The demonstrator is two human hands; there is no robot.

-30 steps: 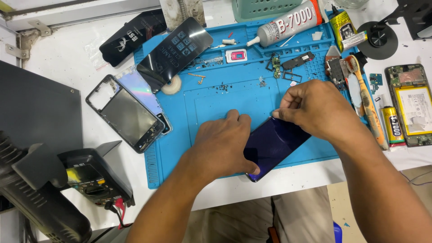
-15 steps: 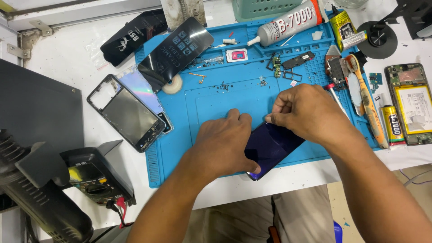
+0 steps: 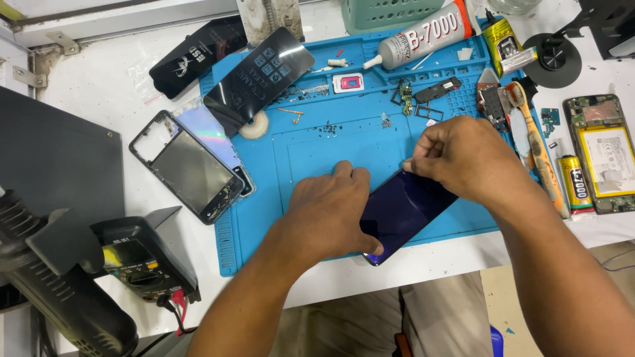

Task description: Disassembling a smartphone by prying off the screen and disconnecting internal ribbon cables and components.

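A dark blue glossy phone panel (image 3: 403, 208) lies slanted on the blue work mat (image 3: 331, 142) near the table's front edge. My left hand (image 3: 327, 211) lies over its lower left part, thumb at the bottom corner, holding it down. At the panel's upper end my right hand (image 3: 466, 158) has its fingertips pinched together on the top edge. What the fingers pinch is hidden.
An empty phone frame (image 3: 185, 168) and a shiny back cover lie left of the mat. Black screen panels (image 3: 258, 76), a glue tube (image 3: 426, 33), small parts and screws sit at the back. A toothbrush (image 3: 536, 142), a phone with its battery showing (image 3: 605, 152) and a meter (image 3: 135, 261) flank the mat.
My right hand has slid a little left along the panel's top edge. My left hand and the panel stay in place.
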